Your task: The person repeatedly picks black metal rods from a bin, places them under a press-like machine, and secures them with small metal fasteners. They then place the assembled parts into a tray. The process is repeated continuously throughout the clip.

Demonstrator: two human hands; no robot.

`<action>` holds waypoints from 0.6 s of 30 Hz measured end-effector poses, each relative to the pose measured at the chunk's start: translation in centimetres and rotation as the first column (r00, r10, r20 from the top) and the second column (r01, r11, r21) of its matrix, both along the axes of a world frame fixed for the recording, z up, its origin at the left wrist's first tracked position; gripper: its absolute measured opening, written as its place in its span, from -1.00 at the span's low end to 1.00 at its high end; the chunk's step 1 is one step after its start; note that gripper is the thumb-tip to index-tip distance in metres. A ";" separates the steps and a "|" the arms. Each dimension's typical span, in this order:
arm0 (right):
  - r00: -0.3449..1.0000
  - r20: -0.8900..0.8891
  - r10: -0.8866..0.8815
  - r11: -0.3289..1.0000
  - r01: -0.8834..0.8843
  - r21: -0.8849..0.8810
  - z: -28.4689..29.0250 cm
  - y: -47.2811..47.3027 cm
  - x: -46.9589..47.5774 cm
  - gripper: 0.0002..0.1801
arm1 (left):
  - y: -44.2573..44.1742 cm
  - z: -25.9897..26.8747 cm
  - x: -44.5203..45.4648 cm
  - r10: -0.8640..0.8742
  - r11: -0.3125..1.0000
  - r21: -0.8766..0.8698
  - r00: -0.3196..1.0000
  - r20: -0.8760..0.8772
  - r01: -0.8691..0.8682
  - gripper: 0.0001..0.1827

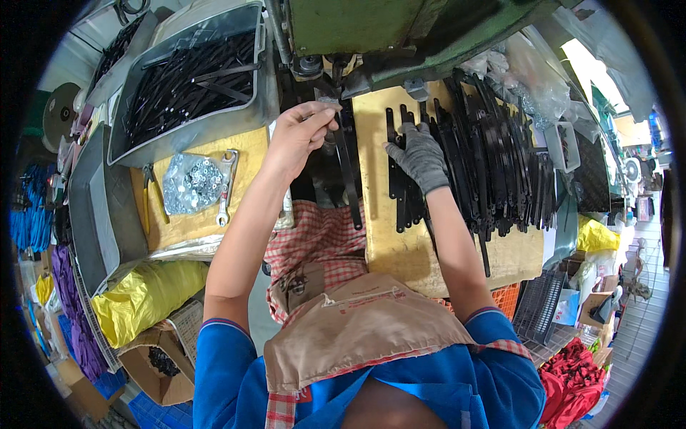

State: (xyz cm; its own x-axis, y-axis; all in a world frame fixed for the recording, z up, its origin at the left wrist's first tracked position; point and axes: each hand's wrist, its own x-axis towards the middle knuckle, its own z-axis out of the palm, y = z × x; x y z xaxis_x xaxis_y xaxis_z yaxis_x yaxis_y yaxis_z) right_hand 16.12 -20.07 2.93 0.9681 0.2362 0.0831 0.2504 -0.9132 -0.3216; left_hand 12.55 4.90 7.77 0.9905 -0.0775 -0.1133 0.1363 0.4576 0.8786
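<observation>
My bare left hand (306, 134) is at the front of a green press machine (353, 27), thumb and forefinger pinched together. They close at the upper end of a long flat black strip (349, 177), which slants down towards my lap. Whether a smaller part is also between the fingertips is too small to tell. My right hand (420, 158), in a grey knitted glove, lies over several black strips (401, 206) with holes in their ends, on the yellowish board at right. Its thumb is spread out to the left; the glove hides what the fingertips grasp.
More black strips (487, 161) lie in a dense row at right. A grey bin (187, 137) full of dark strips stands at left. Nearby lie a bag of metal nuts (194, 182), a wrench (227, 187) and yellow-handled pliers (154, 198). The wooden board (509, 257) ends near my waist.
</observation>
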 end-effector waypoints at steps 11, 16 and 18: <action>0.994 0.102 -0.029 0.939 -0.008 0.343 -1.8 -1.5 3.7 -0.71 | -0.5 -1.0 2.1 0.022 0.998 -0.058 0.993 -0.116 -0.029 -0.88; 1.000 -0.003 0.003 0.234 0.003 0.972 2.8 -2.2 -0.9 -0.98 | -0.6 -2.2 0.9 0.098 0.957 -0.245 0.969 -0.226 -0.154 -0.83; 0.996 -0.085 0.013 0.013 0.084 0.996 5.6 -0.1 -3.2 -0.98 | -1.0 -3.3 -0.2 0.181 0.924 -0.270 0.933 -0.312 -0.270 -0.78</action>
State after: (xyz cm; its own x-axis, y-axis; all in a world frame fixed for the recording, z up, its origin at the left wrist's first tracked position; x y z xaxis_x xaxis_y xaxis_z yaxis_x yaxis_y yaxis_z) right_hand 12.92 -20.18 8.52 0.9857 -0.0678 0.1543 0.1679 0.3131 -0.9348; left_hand 12.38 3.93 4.47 0.9174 0.0694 -0.3918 0.2146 0.7429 0.6340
